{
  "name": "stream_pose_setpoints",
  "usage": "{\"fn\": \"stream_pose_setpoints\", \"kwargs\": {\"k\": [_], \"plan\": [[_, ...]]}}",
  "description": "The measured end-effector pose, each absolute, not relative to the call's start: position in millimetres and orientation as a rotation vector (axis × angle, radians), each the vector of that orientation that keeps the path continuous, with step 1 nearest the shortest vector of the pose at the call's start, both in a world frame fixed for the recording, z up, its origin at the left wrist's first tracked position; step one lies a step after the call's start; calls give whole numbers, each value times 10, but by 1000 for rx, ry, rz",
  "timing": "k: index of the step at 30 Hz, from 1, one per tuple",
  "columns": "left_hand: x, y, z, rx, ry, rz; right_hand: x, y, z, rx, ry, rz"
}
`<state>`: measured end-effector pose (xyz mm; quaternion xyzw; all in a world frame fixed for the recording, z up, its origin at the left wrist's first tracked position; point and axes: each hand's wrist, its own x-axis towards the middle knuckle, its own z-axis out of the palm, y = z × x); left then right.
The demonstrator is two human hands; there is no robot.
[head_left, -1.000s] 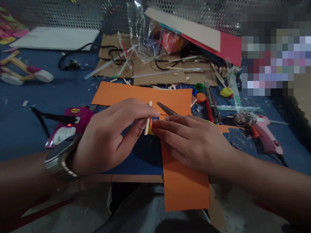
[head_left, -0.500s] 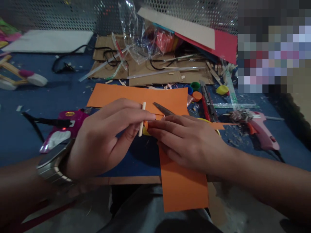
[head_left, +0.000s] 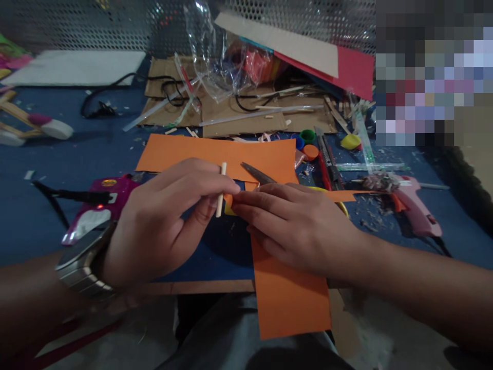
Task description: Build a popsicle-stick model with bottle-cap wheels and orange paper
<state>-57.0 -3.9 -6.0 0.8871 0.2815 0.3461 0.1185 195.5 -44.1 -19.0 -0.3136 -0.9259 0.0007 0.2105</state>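
Stick (head_left: 221, 189), short, pale wood, sits nearly upright between the two hands at centre of the blue work surface (head_left: 46, 216). Left hand (head_left: 162, 226) pinches it w/ thumb & forefinger closed around its middle; top end pokes out above the fingers, bottom end shows below. Right hand (head_left: 296, 226) lies palm down w/ fingers stretched flat toward the stick, fingertips meeting a small orange paper bit (head_left: 228, 199) right at the stick's lower part. Fingers look extended, not curled round anything; whether they press or pinch the bit, can't tell. A yellow piece peeks out just under that spot.

Under the right hand lies an orange paper strip (head_left: 290, 298), running toward the viewer & overhanging the table edge. Behind the hands, a wider orange sheet (head_left: 215, 151) lies flat. Scissors (head_left: 257, 173): blades show just past the right hand's fingers, on the sheet.

L side: magenta glue gun (head_left: 100, 198) w/ black cord, just beside the left wrist, which wears a metal watch (head_left: 82, 259). R side: pink glue gun (head_left: 414, 205), well apart from the hands, w/ scraps around it. Near it a red-black utility knife (head_left: 327, 156), green & orange bottle caps (head_left: 308, 144). Further back: cardboard (head_left: 246, 121), clear plastic wrap, glue sticks, red card leaning on a mesh wall.
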Motion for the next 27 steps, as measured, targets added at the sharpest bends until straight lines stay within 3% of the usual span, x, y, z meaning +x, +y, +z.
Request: {"fn": "stream_pose_setpoints", "kwargs": {"k": [27], "plan": [[-546, -64, -105, 2622, 818, 1008, 1937, -436, -191, -853, -2540, -83]]}}
